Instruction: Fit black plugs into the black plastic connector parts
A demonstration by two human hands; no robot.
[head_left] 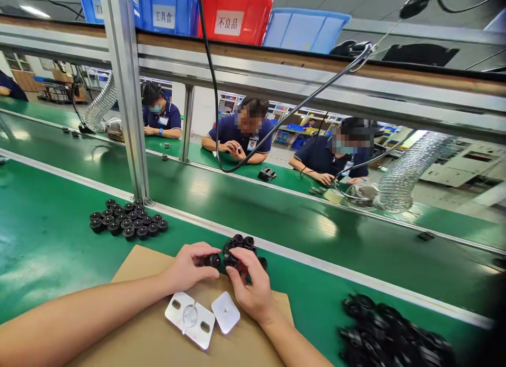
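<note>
My left hand (190,267) is closed around a small black round part (214,260), gripped between thumb and fingers. Just to its right, my right hand (253,285) pinches another black part (230,259), partly covered by its fingers. Behind the right hand stands a small cluster of similar black parts (237,241). Below the hands, a silver metal plate (197,330) with two slots and a round centre lies on brown cardboard (134,335). Beside it is a smaller square, pale plate (226,311) with a dot in its middle.
Many black round parts (128,219) sit grouped at the left, and a heap of black parts (391,330) lies at the right. A metal post (128,93) rises from the green bench (39,219). A black cable (215,103) hangs ahead. Co-workers (241,129) sit opposite.
</note>
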